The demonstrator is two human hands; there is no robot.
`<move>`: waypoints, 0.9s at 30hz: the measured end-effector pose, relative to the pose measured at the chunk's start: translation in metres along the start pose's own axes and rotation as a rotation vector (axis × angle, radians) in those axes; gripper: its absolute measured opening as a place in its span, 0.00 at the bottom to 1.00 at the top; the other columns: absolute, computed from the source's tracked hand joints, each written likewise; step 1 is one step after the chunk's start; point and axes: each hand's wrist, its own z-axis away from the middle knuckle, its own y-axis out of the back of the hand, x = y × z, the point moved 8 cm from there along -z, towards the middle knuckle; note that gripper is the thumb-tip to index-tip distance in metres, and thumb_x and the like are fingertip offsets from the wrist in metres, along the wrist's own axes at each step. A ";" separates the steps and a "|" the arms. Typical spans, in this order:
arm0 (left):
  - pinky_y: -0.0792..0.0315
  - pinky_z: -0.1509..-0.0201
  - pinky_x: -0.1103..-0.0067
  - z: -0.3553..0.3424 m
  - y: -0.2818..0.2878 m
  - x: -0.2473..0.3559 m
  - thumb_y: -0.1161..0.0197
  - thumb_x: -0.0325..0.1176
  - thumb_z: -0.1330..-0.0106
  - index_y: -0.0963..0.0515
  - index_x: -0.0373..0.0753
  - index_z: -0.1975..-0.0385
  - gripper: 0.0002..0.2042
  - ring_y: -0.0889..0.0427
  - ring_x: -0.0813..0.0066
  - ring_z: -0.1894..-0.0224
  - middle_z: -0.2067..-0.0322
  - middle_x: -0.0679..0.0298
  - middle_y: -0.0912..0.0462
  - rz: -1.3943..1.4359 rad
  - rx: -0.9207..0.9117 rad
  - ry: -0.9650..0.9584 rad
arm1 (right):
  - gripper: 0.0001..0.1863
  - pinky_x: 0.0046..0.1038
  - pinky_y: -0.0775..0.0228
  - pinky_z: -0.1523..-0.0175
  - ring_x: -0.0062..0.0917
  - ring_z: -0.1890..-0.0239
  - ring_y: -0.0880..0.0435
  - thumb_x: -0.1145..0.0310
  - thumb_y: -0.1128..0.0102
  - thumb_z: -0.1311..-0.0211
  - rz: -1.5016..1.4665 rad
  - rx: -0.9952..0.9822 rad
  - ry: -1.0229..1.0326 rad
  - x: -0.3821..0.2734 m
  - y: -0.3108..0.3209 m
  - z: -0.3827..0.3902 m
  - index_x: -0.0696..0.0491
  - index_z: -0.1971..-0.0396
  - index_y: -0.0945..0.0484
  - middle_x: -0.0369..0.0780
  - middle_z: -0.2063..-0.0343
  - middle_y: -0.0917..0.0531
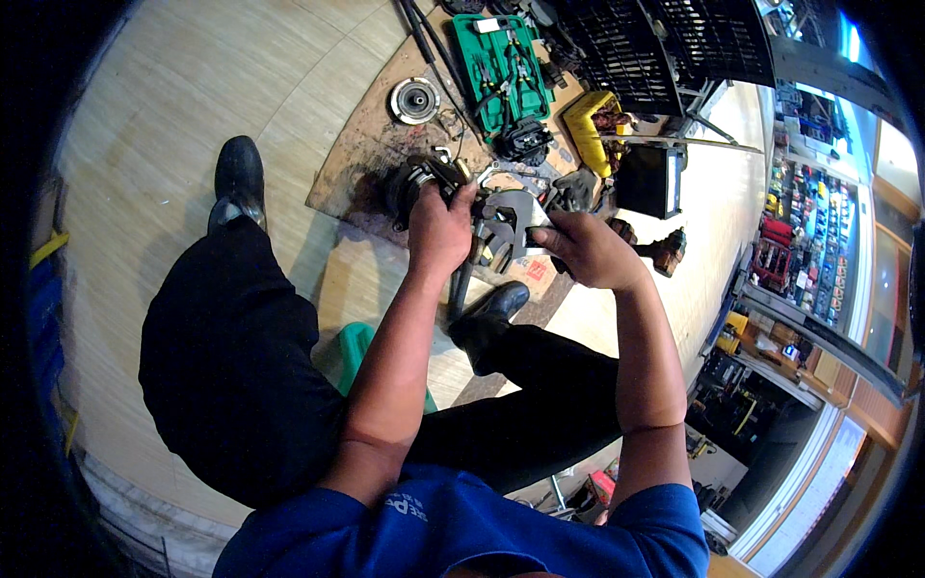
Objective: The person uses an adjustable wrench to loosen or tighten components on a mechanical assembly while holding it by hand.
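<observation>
My left hand point(442, 229) is closed around the near side of a dark, greasy mechanical part point(397, 196) with metal fittings on top. Part of that grip is hidden by the back of the hand. Just right of it, my right hand point(584, 249) pinches a silver-grey flat metal piece point(520, 212) with a curved, hook-like opening, between thumb and fingers. The piece's curved end lies close to the left hand; whether it touches the dark part, I cannot tell. Beyond the hands, a round pulley point(414, 100) lies flat on a stained cardboard sheet point(356, 130).
Farther off lies an opened green tool case point(465, 58) with pliers-like tools. A yellow container point(581, 130), a black box point(647, 181) and a cordless power tool point(667, 252) stand to the right. Black slatted crates point(617, 48) are at the back. My shoes point(239, 173) flank the work.
</observation>
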 end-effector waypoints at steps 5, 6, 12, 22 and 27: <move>0.30 0.50 0.60 0.000 0.000 0.002 0.38 0.45 0.33 0.27 0.30 0.56 0.21 0.21 0.42 0.53 0.60 0.41 0.19 -0.035 -0.010 0.007 | 0.23 0.30 0.36 0.73 0.23 0.81 0.29 0.52 0.45 0.30 0.040 0.024 0.015 0.001 0.002 -0.002 0.60 0.73 0.25 0.38 0.85 0.26; 0.30 0.50 0.59 0.000 0.000 0.002 0.38 0.45 0.33 0.27 0.30 0.56 0.21 0.21 0.42 0.53 0.60 0.41 0.19 -0.039 -0.009 0.013 | 0.24 0.33 0.34 0.72 0.27 0.81 0.26 0.51 0.46 0.31 0.042 0.023 -0.003 0.004 0.001 -0.002 0.59 0.73 0.24 0.40 0.86 0.25; 0.30 0.51 0.59 0.000 0.000 0.000 0.39 0.47 0.33 0.27 0.31 0.55 0.22 0.22 0.41 0.53 0.60 0.42 0.19 -0.055 -0.010 0.008 | 0.25 0.32 0.33 0.74 0.26 0.82 0.24 0.49 0.46 0.30 -0.098 0.016 -0.116 0.013 -0.010 0.007 0.59 0.72 0.24 0.40 0.86 0.24; 0.29 0.51 0.61 -0.002 -0.002 -0.007 0.39 0.47 0.33 0.26 0.31 0.56 0.22 0.20 0.43 0.55 0.61 0.43 0.18 0.014 0.001 -0.009 | 0.23 0.24 0.31 0.75 0.20 0.80 0.25 0.52 0.48 0.28 -0.877 0.044 -0.325 -0.007 -0.077 0.045 0.60 0.54 0.30 0.36 0.79 0.27; 0.28 0.53 0.62 -0.002 -0.001 0.000 0.37 0.47 0.35 0.23 0.28 0.60 0.22 0.19 0.44 0.57 0.63 0.42 0.18 0.056 -0.030 0.080 | 0.16 0.24 0.31 0.74 0.22 0.80 0.26 0.58 0.49 0.27 -1.241 0.080 -0.249 -0.030 -0.095 0.045 0.58 0.60 0.32 0.37 0.78 0.25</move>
